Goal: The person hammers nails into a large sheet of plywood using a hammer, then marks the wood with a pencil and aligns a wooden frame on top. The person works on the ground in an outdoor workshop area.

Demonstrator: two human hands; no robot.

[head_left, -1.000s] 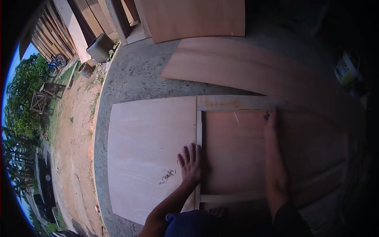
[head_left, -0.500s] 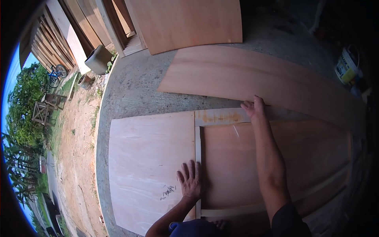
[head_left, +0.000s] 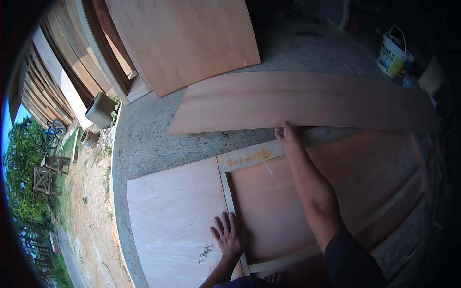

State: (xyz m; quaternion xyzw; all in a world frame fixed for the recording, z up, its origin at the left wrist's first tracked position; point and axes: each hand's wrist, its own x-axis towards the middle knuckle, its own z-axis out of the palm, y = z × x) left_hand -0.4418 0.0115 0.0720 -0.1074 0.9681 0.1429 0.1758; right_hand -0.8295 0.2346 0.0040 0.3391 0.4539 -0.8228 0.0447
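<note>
My left hand (head_left: 227,235) lies flat with fingers spread, on the edge of a pale plywood sheet (head_left: 168,206) beside a crossbar of the wooden frame (head_left: 228,192). A small pile of nails (head_left: 205,253) rests on the sheet to the left of that hand. My right hand (head_left: 288,136) reaches forward and grips the near edge of a long loose plywood panel (head_left: 297,98). The frame's open section shows a brown recessed panel (head_left: 269,206). A stained strip (head_left: 252,156) of the frame runs along its far side.
A large plywood board (head_left: 187,38) stands upright at the back. Timber planks (head_left: 62,62) lean at the far left, near a grey container (head_left: 102,110) and a bicycle (head_left: 55,132). A paint bucket (head_left: 393,55) stands on the concrete floor (head_left: 144,129) at the back right.
My view has shifted, so the scene sits lower and further left. My right hand keeps its grip on the loose panel; my left hand stays flat on the sheet.
</note>
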